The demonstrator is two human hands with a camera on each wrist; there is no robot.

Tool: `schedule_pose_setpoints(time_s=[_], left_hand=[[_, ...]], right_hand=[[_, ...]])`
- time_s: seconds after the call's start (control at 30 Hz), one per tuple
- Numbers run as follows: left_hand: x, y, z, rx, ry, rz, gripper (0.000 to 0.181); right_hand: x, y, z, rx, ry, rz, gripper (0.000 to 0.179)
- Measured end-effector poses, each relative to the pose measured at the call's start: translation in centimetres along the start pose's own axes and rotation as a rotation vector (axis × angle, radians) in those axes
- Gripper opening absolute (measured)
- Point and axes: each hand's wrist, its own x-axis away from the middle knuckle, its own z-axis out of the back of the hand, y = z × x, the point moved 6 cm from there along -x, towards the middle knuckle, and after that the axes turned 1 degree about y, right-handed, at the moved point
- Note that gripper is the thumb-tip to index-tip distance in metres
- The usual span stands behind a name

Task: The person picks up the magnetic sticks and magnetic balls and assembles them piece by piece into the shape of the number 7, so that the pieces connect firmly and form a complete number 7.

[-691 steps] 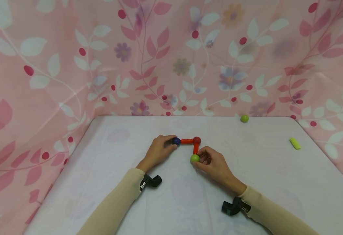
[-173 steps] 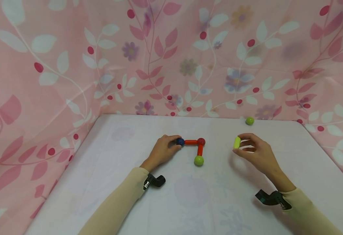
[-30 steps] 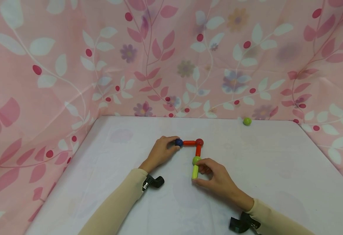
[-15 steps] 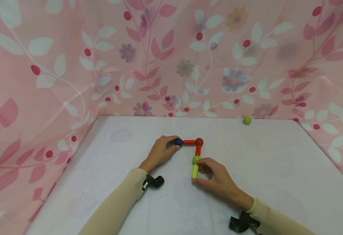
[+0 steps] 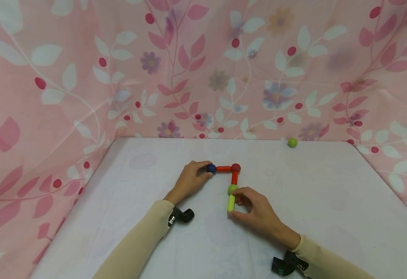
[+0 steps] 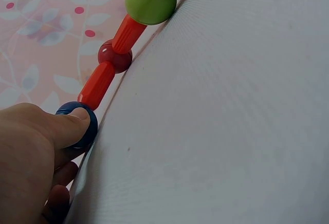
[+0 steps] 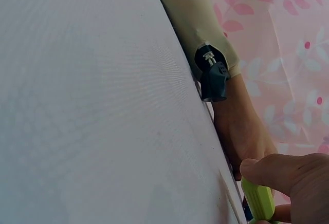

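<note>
Between thumb and fingers, my left hand [image 5: 190,180] pinches a blue ball [image 5: 211,168]. From that ball a red rod [image 5: 223,169] runs right to a red ball [image 5: 236,167]. A second red rod [image 5: 234,178] leads from there toward me to a green ball [image 5: 232,189]. My right hand [image 5: 261,213] pinches a yellow-green rod [image 5: 231,204] lengthwise, its far end at the green ball; whether they touch is partly hidden by a finger. The left wrist view shows the left thumb [image 6: 72,127] pressing the blue ball; in the right wrist view, the right thumb [image 7: 267,171] covers one rod end.
A loose green ball [image 5: 292,142] lies at the far edge of the white-covered table [image 5: 329,186]. Behind it hangs a pink floral cloth [image 5: 203,69]. Black camera mounts [image 5: 182,215] sit on both wrists.
My right hand let go of the green ball, picked up the yellow-green rod at the right and brought it to that ball's near side. The left hand stays on the blue ball.
</note>
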Motion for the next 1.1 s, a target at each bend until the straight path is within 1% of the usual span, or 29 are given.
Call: schedule_pose_setpoints(time_s=[0.13,0.37,0.47,0.77,1.1], left_hand=[[0.03,-0.05,-0.03,-0.003,-0.002,0.002,0.04],[0.1,0.13,0.12,-0.001,0.007,0.005,0.041],[0.12,0.23,0.16,-0.002,0.002,0.006,0.041],[0.1,0.22,0.11,0.002,-0.007,0.005,0.04],[0.04,0.25,0.12,-0.01,-0.007,-0.002,0.041]], right_hand=[[0.03,-0.03,-0.03,-0.001,-0.002,0.001,0.054],[0.08,-0.05,-0.02,-0.007,0.003,0.034,0.055],[0.07,0.01,-0.06,0.0,0.002,0.037,0.055],[0.11,0.09,-0.11,-0.007,0.002,0.035,0.054],[-0.03,0.02,-0.03,-0.012,-0.009,0.01,0.056]])
